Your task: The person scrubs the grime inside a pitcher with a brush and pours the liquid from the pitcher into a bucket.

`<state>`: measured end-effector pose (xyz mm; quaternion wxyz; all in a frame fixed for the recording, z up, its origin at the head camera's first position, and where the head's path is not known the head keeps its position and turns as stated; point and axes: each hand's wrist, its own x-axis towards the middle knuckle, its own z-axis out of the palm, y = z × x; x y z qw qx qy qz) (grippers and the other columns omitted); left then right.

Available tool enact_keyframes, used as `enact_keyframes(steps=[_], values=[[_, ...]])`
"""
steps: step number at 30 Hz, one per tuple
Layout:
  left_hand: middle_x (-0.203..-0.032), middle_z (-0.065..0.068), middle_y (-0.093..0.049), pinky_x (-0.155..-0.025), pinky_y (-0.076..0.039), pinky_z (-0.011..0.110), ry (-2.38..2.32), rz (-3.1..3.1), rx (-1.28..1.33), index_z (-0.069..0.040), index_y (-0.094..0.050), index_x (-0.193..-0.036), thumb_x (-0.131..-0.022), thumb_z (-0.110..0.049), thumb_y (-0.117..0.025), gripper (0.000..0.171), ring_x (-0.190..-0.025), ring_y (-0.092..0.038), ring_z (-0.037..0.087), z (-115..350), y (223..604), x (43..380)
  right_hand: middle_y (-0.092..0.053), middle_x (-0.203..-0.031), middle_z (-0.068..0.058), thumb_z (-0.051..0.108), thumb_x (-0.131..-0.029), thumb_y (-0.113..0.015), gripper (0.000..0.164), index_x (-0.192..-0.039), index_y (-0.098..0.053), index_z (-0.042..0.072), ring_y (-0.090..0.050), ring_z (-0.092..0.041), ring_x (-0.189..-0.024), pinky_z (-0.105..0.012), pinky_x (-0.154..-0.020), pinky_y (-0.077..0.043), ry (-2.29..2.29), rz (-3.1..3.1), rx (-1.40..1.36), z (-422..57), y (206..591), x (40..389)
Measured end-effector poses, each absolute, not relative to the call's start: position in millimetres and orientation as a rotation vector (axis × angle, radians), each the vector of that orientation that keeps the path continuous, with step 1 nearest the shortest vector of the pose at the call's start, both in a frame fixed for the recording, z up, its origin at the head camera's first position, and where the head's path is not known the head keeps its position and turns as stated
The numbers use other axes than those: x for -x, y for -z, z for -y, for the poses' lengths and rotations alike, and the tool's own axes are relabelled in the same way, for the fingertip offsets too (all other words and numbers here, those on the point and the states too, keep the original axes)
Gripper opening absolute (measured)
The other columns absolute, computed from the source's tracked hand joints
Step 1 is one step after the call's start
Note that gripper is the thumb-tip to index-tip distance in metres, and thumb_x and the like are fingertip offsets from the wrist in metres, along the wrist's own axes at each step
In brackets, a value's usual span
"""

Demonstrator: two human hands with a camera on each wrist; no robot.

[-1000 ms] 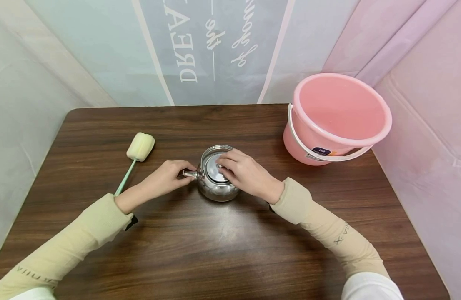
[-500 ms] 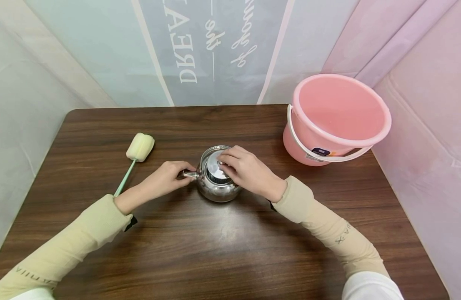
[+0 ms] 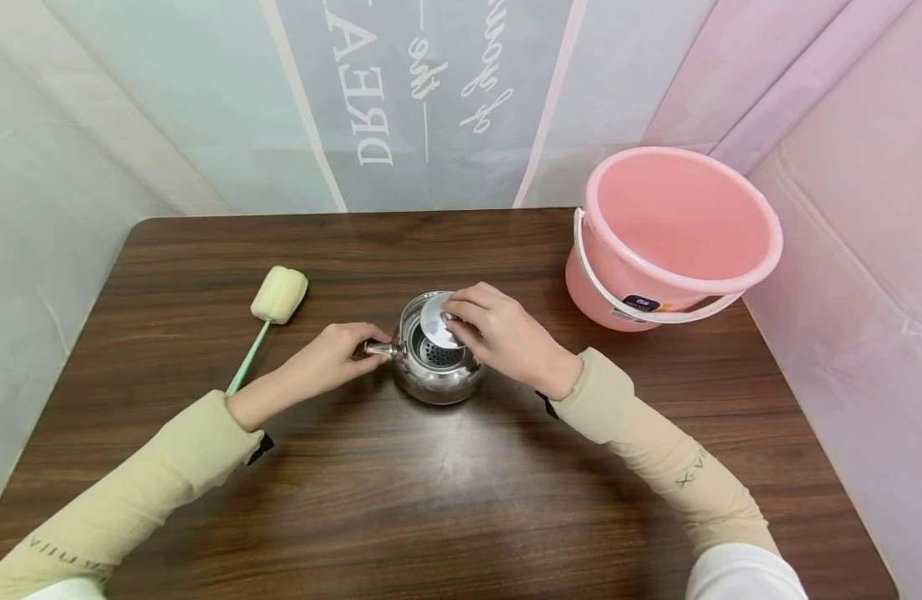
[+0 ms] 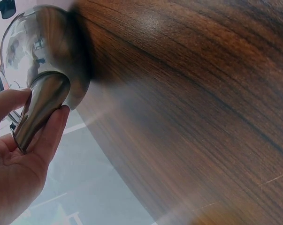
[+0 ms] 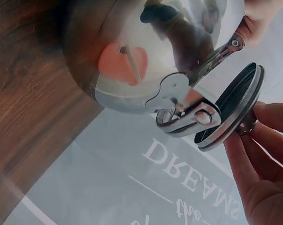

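Note:
A shiny metal teapot (image 3: 437,385) stands on the dark wood table, a perforated strainer (image 3: 440,354) showing in its mouth. My left hand (image 3: 333,358) pinches the teapot's spout (image 4: 42,105) between thumb and fingers. In the right wrist view, my right hand (image 5: 265,173) pinches the small knob of the lid (image 5: 235,110). The lid (image 3: 437,321) is tilted and raised off the opening, over the right part of the mouth. Folded down against the rim lies the teapot's bail handle (image 5: 193,119).
A pink bucket (image 3: 611,292) with a white handle stands at the back right of the table. To the left lies a sponge brush (image 3: 281,294) with a green stick, partly behind the left forearm. A printed curtain (image 3: 446,100) hangs behind the table.
My right hand has lifted the lid off the teapot and shifted it slightly right, uncovering the strainer. The left hand keeps its hold on the spout.

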<state>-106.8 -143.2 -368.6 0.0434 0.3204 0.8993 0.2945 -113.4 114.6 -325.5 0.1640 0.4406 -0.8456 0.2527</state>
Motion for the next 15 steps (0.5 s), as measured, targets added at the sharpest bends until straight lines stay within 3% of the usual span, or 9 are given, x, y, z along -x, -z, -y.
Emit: enact_keyframes(steps=[15], values=[[-0.094, 0.008, -0.067, -0.075, -0.049, 0.035, -0.91, -2.755, -0.983, -0.001, -0.064, -0.099, -0.082, -0.01, -0.066, 0.02, -0.088, -0.062, 0.019, 143.2, 368.3, 106.7, -0.063, -0.098, -0.009, 0.004, -0.083, -0.063, 0.016, -0.097, -0.067, -0.002, -0.056, -0.019, -0.09, -0.028, -0.08, -0.046, -0.707, 2.42, -1.172, -127.4, 321.2, 119.1]])
